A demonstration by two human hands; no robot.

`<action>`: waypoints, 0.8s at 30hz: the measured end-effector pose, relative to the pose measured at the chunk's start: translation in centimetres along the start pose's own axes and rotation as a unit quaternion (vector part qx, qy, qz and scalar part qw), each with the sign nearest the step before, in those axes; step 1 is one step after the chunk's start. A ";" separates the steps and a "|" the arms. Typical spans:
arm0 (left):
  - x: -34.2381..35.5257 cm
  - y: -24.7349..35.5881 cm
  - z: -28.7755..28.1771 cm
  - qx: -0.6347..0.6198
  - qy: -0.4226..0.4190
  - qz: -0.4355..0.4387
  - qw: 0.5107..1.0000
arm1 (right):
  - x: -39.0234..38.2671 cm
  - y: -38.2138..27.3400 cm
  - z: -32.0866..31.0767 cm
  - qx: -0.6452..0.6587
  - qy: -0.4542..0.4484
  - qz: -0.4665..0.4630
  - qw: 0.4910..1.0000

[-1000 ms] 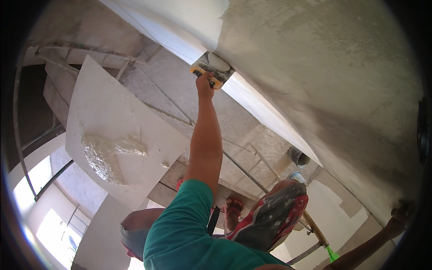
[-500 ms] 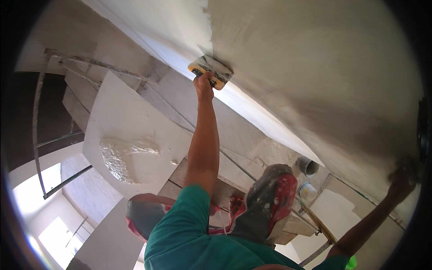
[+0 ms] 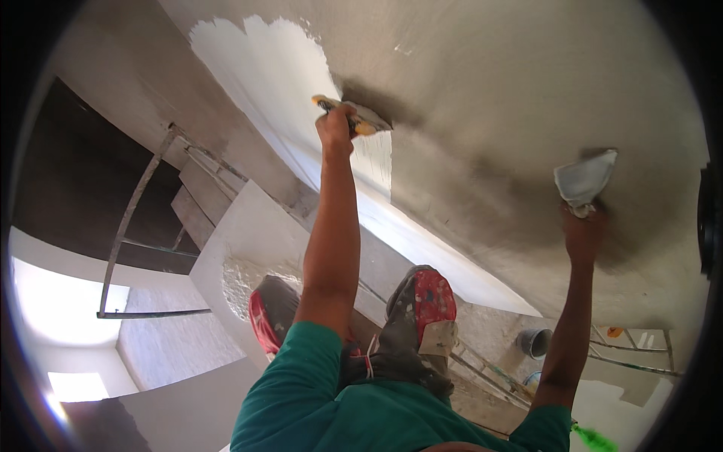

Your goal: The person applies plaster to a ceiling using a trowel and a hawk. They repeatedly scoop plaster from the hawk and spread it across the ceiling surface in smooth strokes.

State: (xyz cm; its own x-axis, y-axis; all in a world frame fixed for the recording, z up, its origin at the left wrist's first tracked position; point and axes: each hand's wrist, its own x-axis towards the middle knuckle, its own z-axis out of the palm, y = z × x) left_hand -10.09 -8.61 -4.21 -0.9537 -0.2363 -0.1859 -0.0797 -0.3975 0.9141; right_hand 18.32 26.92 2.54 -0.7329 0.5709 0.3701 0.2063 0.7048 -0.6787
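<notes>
My left hand (image 3: pixel 337 129), arm stretched out, is closed on a wide plastering blade (image 3: pixel 370 119) with a yellow-orange and black grip. The blade meets the grey wall (image 3: pixel 489 83) at the right border of a white plaster patch (image 3: pixel 263 64). Over to the right, my right hand (image 3: pixel 584 235) grips a putty knife (image 3: pixel 586 179), its flared blade pale with plaster. This blade is held up close to the wall; whether it touches, I cannot tell. The right fingers are slightly blurred, and the knife's handle is mostly hidden in them.
Below left lies a large white board (image 3: pixel 248 226) carrying a heap of wet plaster (image 3: pixel 237 282), partly behind my leg. A metal scaffold frame (image 3: pixel 128 218) stands at the left. A grey bucket (image 3: pixel 535 343) sits by my right forearm, beside metal rails (image 3: pixel 633 348).
My right hand has come in from the far right edge, bringing the putty knife into view. The left blade has turned more edge-on. The whole view has shifted, showing more of the white patch.
</notes>
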 end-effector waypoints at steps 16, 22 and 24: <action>-4.6 18.5 4.3 0.021 -0.087 0.116 0.989 | 1.3 2.6 -1.4 -0.155 0.054 -0.122 0.979; -1.1 -7.7 -13.6 -0.121 -0.008 -0.049 0.991 | 1.6 1.3 -4.0 -0.116 0.009 -0.027 0.993; -0.1 -18.1 -19.4 -0.121 0.039 -0.076 0.989 | 2.7 4.7 -4.8 -0.041 0.008 0.019 0.999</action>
State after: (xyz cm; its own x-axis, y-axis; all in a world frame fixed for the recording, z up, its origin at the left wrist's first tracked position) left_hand -2.98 -18.57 -27.69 -0.9103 -0.2217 -0.3496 -0.1388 -0.6322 0.7623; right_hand 20.40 33.77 3.42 -0.7139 0.6032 0.3557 0.2859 0.7147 -0.6383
